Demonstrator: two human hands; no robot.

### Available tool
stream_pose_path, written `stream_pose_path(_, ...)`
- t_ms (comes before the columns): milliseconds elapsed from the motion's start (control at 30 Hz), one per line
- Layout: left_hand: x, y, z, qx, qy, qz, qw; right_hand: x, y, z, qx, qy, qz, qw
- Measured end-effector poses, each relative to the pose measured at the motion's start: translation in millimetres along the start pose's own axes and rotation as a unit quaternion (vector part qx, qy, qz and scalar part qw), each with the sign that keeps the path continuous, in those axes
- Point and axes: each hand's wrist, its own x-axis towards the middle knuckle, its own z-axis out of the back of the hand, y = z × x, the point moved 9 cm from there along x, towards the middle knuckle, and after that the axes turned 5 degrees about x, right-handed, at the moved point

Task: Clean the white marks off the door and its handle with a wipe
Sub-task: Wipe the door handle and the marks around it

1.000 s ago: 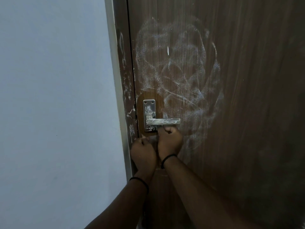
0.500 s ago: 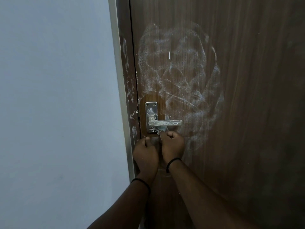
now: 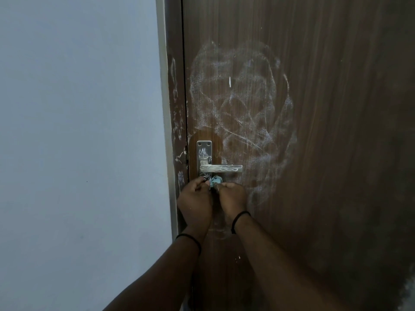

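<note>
The dark brown wood-grain door [image 3: 325, 131] fills the right of the view, its top and right edges cut off. The silver metal lever handle [image 3: 221, 169] on its upright backplate [image 3: 204, 153] serves as the landmark; both carry white scribbles. Above and to the right of the handle, a wide swirl of white chalky marks [image 3: 242, 108] spreads over the door. Left of the handle, the brown door frame strip [image 3: 176, 108] has smaller white scratches, and beyond it stands the plain pale blue-grey wall [image 3: 78, 131].

Just below the handle, the two hands are close together, knuckles toward the camera. The left hand [image 3: 195, 203] and the right hand [image 3: 232, 199] both pinch a small crumpled pale blue wipe [image 3: 215, 181] between them; most of the wipe is hidden behind the fingers. Whether it touches the handle is hard to tell. A thin black band [image 3: 240, 217] circles each wrist.
</note>
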Motion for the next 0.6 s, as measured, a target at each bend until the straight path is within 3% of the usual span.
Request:
stream_pose_path(200,-1,2,1,-0.003,-0.008,0.008,1.0,-10,-4,-11,0.091,0.066,-0.057,0.992)
stream_pose_path(467,2,1,-1,0.006,0.019,-0.001,1.0,-18,0,-17,0.105,0.129,-0.075,0.983)
stream_pose_path(600,-1,0,-2,0.039,0.012,-0.015,0.999,-13,3,-3,0.073,0.039,-0.019,0.996)
